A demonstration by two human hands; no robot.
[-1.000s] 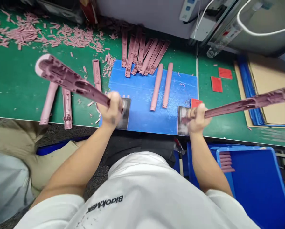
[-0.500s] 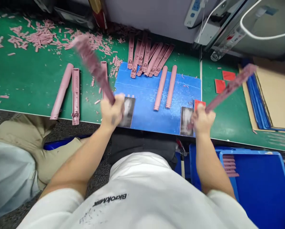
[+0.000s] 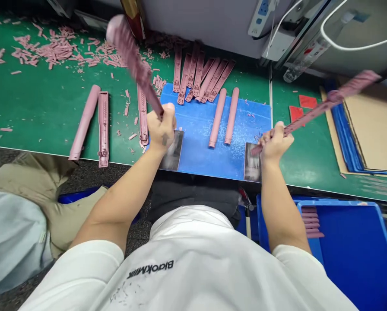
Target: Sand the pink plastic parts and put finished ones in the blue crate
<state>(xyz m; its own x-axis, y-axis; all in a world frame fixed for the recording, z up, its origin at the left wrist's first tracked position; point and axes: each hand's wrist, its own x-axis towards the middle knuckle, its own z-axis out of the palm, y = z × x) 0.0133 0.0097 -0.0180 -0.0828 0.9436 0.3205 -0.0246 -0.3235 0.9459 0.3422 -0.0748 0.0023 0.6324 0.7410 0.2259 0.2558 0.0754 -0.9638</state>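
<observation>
My left hand [image 3: 162,128] is closed around the lower end of a long pink plastic shell [image 3: 133,56], raised and slanting up to the left, its far end slightly blurred. My right hand [image 3: 275,144] grips another long pink plastic shell [image 3: 329,101], which points up to the right; its short end shows below the fingers. Between my hands, two pink tubes [image 3: 217,119] lie side by side on a blue mat [image 3: 206,160]. Several open pink shells [image 3: 200,77] are piled at the mat's back edge. A dark worn pad [image 3: 253,162] sits at the mat's front right corner.
Pink scraps [image 3: 60,49] cover the back left of the green table [image 3: 28,103]. More pink shells [image 3: 85,123] lie at left, near a seated person's leg [image 3: 51,198]. Red squares [image 3: 306,102] and stacked cardboard [image 3: 375,134] are at right. A blue bin [image 3: 355,242] stands below.
Both hands have moved up a little, still holding their pink shells. The left shell has shifted right and up; the right one has swung further out to the right and up.
</observation>
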